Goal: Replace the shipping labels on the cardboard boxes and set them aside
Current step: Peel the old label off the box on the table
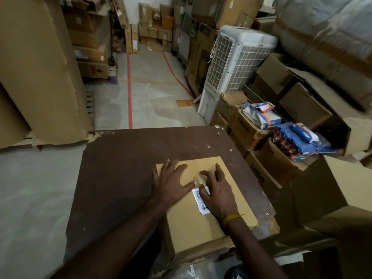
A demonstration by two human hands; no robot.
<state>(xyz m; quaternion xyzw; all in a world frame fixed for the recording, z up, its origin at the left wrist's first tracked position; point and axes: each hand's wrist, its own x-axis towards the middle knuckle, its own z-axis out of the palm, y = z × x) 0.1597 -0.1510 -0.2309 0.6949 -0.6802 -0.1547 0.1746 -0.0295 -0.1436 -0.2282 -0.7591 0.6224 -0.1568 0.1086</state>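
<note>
The cardboard box [198, 210] is lying flat on the brown desk [120, 168], its long axis running away from the person. The white shipping label [201, 203] is sitting just under the right hand [218, 190], whose fingers [207, 174] are curling over a crumpled bit of clear tape [201, 179] at the label's far end. The left hand [171, 181] is pressing flat beside it, fingers spread, thumb touching the tape. The right hand is nearer, likely peeling next.
</note>
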